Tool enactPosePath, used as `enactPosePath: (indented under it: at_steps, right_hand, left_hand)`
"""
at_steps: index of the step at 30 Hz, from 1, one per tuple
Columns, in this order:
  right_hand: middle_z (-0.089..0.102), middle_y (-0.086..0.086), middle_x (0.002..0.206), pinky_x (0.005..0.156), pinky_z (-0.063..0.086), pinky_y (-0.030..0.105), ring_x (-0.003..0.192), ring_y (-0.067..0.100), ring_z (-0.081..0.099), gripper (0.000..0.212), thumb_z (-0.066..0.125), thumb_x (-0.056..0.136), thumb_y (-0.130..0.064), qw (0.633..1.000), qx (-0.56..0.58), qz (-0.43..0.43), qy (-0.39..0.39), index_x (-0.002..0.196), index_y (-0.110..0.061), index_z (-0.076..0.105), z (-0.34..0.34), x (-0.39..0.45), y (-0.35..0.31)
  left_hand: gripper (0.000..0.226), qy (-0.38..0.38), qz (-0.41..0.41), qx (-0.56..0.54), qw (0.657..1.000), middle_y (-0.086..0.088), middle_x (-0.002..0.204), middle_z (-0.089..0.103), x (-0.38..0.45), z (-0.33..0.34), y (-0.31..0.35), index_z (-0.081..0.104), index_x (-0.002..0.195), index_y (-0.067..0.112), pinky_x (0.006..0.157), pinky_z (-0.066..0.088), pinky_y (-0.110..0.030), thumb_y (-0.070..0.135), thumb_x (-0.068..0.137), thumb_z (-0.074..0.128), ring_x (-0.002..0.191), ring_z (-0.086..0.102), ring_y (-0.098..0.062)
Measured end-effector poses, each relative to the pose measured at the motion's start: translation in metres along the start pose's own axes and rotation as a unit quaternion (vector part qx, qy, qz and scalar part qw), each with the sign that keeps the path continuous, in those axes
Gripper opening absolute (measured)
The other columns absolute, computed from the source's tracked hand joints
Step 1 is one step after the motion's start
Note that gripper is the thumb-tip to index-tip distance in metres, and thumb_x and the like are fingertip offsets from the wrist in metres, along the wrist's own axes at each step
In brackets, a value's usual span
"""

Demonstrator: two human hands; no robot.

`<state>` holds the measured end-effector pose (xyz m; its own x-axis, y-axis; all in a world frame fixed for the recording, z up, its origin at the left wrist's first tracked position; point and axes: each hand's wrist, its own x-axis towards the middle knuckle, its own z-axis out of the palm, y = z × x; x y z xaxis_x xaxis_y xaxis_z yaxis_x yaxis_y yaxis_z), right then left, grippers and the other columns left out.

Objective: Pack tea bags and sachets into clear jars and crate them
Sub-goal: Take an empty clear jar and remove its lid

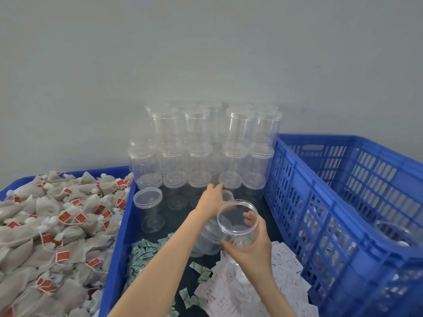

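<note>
Holding an empty open jar (238,225) gripped in our right hand (254,245), left hand (211,197) spread forward, we've barely started packing.

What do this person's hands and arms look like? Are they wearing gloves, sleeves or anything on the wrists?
Both arms are bare as far as the picture shows: no sleeves in view. The left hand and the right hand wear no gloves, and no watch, bracelet or ring shows on either. The forearms are slender and come in from the bottom edge of the view. The fingernails are too small and blurred to describe.
</note>
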<state>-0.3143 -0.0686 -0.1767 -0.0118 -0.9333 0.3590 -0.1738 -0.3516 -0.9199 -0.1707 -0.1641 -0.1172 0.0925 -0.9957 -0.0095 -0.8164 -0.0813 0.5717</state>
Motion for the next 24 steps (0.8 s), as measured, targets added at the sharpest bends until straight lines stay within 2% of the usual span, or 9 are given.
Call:
enactPosePath:
  at_steps: [2, 4, 8, 10, 11, 14, 16, 20, 24]
  right_hand:
    - [0.053, -0.036, 0.118, 0.085, 0.038, 0.000, 0.116, -0.011, 0.050, 0.080, 0.083, 0.047, -0.045, 1.000, 0.011, -0.011, 0.005, 0.119, -0.048, 0.048, -0.005, 0.002, -0.002]
    - [0.055, -0.036, 0.118, 0.085, 0.040, 0.001, 0.116, -0.010, 0.052, 0.080, 0.084, 0.048, -0.042, 1.000, 0.024, -0.015, 0.011, 0.120, -0.046, 0.048, -0.011, 0.006, -0.003]
    - [0.055, -0.037, 0.117, 0.087, 0.039, 0.001, 0.117, -0.012, 0.050, 0.080, 0.085, 0.049, -0.036, 1.000, 0.019, -0.016, 0.016, 0.119, -0.046, 0.048, -0.016, 0.014, -0.005]
    - [0.057, -0.029, 0.118, 0.087, 0.038, 0.001, 0.117, -0.011, 0.050, 0.079, 0.086, 0.050, -0.034, 1.000, 0.021, -0.013, 0.014, 0.119, -0.045, 0.048, -0.017, 0.016, -0.005]
    - [0.057, -0.026, 0.120, 0.088, 0.038, 0.001, 0.117, -0.011, 0.050, 0.080, 0.087, 0.051, -0.033, 1.000, 0.024, -0.011, 0.011, 0.119, -0.045, 0.048, -0.017, 0.017, -0.005]
    - [0.057, -0.020, 0.122, 0.088, 0.038, 0.000, 0.116, -0.012, 0.050, 0.081, 0.091, 0.052, -0.026, 1.000, 0.029, -0.007, 0.003, 0.119, -0.044, 0.049, -0.015, 0.016, -0.004]
    - [0.057, -0.020, 0.122, 0.088, 0.038, 0.000, 0.115, -0.013, 0.050, 0.080, 0.089, 0.050, -0.030, 1.000, 0.031, -0.006, 0.002, 0.119, -0.043, 0.049, -0.013, 0.016, -0.004]
    - [0.058, -0.022, 0.123, 0.088, 0.038, -0.001, 0.116, -0.012, 0.050, 0.081, 0.087, 0.050, -0.032, 0.999, 0.035, -0.009, 0.000, 0.119, -0.045, 0.048, -0.009, 0.016, -0.008]
    - [0.059, -0.021, 0.123, 0.089, 0.042, 0.006, 0.116, -0.009, 0.053, 0.078, 0.092, 0.054, -0.022, 0.998, 0.053, -0.009, -0.011, 0.116, -0.044, 0.050, -0.006, 0.015, -0.015]
  left_hand:
    - [0.075, -0.037, 0.005, -0.015, 0.999, -0.011, 0.126, 0.050, 0.010, 0.014, 0.001, 0.046, 0.128, 0.009, 0.082, 0.047, -0.031, 0.051, 0.073, 0.075, 0.110, 0.055, -0.027]
    - [0.064, -0.069, 0.018, 0.028, 0.997, -0.009, 0.115, 0.055, 0.017, 0.030, 0.005, 0.050, 0.113, 0.011, 0.074, 0.047, -0.031, 0.053, 0.071, 0.072, 0.103, 0.058, -0.026]
    - [0.040, -0.123, 0.028, 0.163, 0.979, -0.011, 0.121, 0.056, 0.029, 0.059, -0.003, 0.053, 0.114, 0.011, 0.092, 0.048, -0.042, 0.039, 0.085, 0.059, 0.109, 0.057, -0.030]
    - [0.030, -0.137, 0.012, 0.184, 0.973, -0.010, 0.126, 0.058, 0.029, 0.069, -0.009, 0.053, 0.113, 0.013, 0.092, 0.047, -0.039, 0.033, 0.091, 0.055, 0.109, 0.057, -0.030]
    - [0.030, -0.138, 0.009, 0.187, 0.972, -0.009, 0.129, 0.057, 0.025, 0.071, -0.010, 0.053, 0.117, 0.013, 0.092, 0.045, -0.037, 0.031, 0.093, 0.052, 0.112, 0.057, -0.030]
    - [0.038, -0.138, 0.031, 0.253, 0.957, -0.007, 0.132, 0.053, 0.019, 0.072, -0.010, 0.047, 0.129, 0.011, 0.099, 0.037, -0.042, 0.032, 0.097, 0.044, 0.119, 0.052, -0.028]
    - [0.037, -0.138, 0.018, 0.263, 0.955, -0.009, 0.129, 0.053, 0.017, 0.070, -0.009, 0.047, 0.128, 0.011, 0.101, 0.037, -0.044, 0.031, 0.098, 0.042, 0.118, 0.052, -0.029]
    - [0.036, -0.134, 0.069, 0.297, 0.943, -0.011, 0.131, 0.052, 0.016, 0.064, -0.009, 0.057, 0.122, 0.012, 0.105, 0.035, -0.044, 0.035, 0.097, 0.044, 0.125, 0.047, -0.028]
    - [0.035, -0.128, 0.071, 0.207, 0.967, -0.009, 0.126, 0.055, -0.005, 0.041, -0.011, 0.054, 0.128, 0.016, 0.095, 0.044, -0.039, 0.029, 0.098, 0.043, 0.118, 0.053, -0.028]
